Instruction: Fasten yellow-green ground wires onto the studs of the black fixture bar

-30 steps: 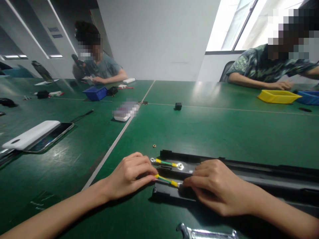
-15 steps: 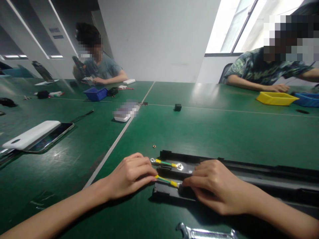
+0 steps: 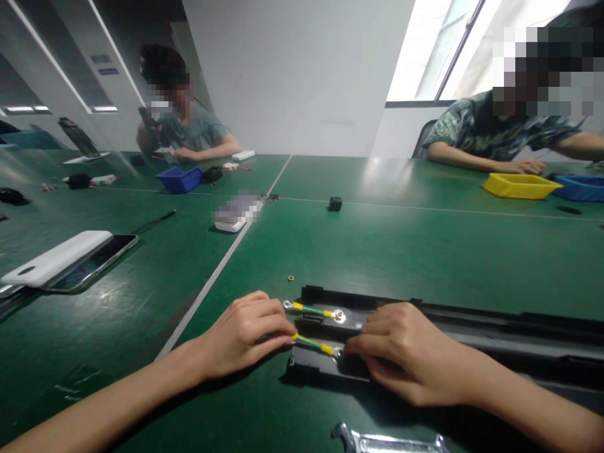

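Note:
Two long black channel pieces [image 3: 325, 294] lie side by side on the green table. A short green-and-yellow ground wire [image 3: 310, 343] reaches from the near channel to my left hand [image 3: 257, 327], whose closed fingers pinch its outer end. My right hand [image 3: 401, 352] is bent over the near channel, fingertips at the wire's inner ring terminal [image 3: 338, 353]; whatever they grip there is hidden. On the far channel, a second ground wire [image 3: 314, 310] is fastened by a nut [image 3: 338, 315] at one end, its other ring terminal [image 3: 287, 305] sticking out past the channel's end.
A small brass nut [image 3: 290, 278] lies beyond the channels, and an open-end wrench [image 3: 391, 440] at the near edge. Phones [image 3: 94, 261] are to the left. Two people sit across the table near a blue bin [image 3: 179, 180] and a yellow bin [image 3: 521, 186].
The whole view has shifted very slightly. Both hands keep the same grip and place on the near wire and channel.

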Motion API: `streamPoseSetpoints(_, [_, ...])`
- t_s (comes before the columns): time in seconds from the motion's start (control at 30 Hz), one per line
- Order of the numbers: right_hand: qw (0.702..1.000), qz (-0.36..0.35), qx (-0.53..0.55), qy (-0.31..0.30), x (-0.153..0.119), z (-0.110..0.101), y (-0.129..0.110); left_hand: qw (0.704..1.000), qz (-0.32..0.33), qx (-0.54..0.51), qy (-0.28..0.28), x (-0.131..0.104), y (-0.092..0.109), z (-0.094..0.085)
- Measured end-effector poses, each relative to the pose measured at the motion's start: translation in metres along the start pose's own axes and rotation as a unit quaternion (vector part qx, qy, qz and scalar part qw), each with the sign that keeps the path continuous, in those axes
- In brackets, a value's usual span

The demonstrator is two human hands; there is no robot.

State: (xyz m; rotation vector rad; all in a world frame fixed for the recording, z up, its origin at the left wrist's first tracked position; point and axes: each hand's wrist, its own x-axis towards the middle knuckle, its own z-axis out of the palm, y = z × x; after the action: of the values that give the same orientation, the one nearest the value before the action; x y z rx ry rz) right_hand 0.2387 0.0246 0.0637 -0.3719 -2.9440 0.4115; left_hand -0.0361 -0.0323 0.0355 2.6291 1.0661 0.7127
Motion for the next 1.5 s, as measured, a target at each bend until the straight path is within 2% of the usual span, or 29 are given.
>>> streamPoseSetpoints(0.53, [1.000, 0.001, 0.004, 0.000, -0.0008, 0.0007, 0.0006, 1.000, 0.003, 0.012, -0.020, -0.0012, -0.0006, -0.0007])
streamPoseSetpoints(1.0, [1.000, -0.002, -0.010, -0.015, 0.0004, -0.0005, -0.0001, 0.999, 0.015, 0.031, -0.015, -0.0006, -0.0006, -0.0018])
streamPoseSetpoints(1.23, [1.000, 0.004, -0.007, -0.025, 0.0020, -0.0026, -0.0016, 0.998, 0.016, 0.045, -0.040, -0.0006, -0.0006, -0.0038])
streamPoseSetpoints(1.5, [0.999, -0.011, -0.031, -0.034, 0.0018, -0.0029, -0.0015, 0.989, 0.069, 0.125, -0.045, 0.0006, 0.0049, -0.0083])
